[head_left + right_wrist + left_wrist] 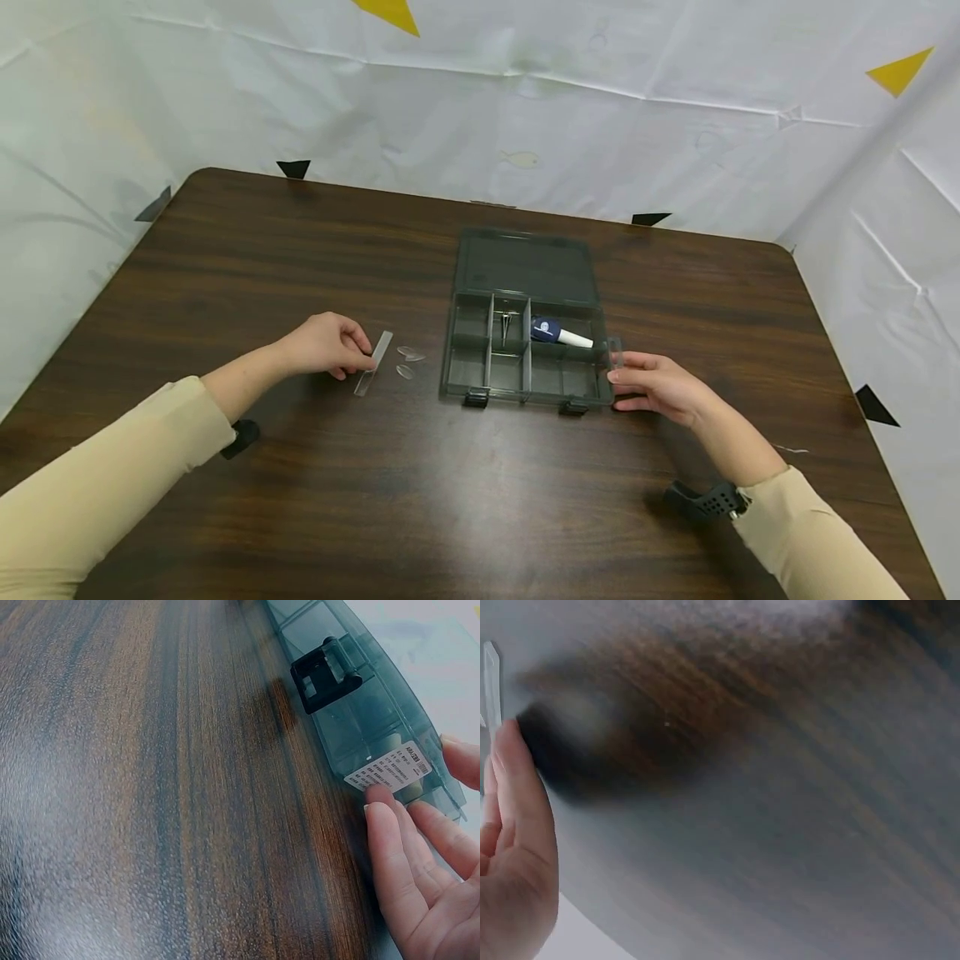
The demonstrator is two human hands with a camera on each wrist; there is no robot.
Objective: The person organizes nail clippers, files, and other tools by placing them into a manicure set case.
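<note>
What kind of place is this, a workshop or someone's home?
Probably a staged recording booth, not a home: white sheeting with yellow and black triangle markers walls in a wooden table, where a compartment box lies open.

Left hand [324, 344] loosely curled, right hand [660, 387] fingers extended, forearms forward.
</note>
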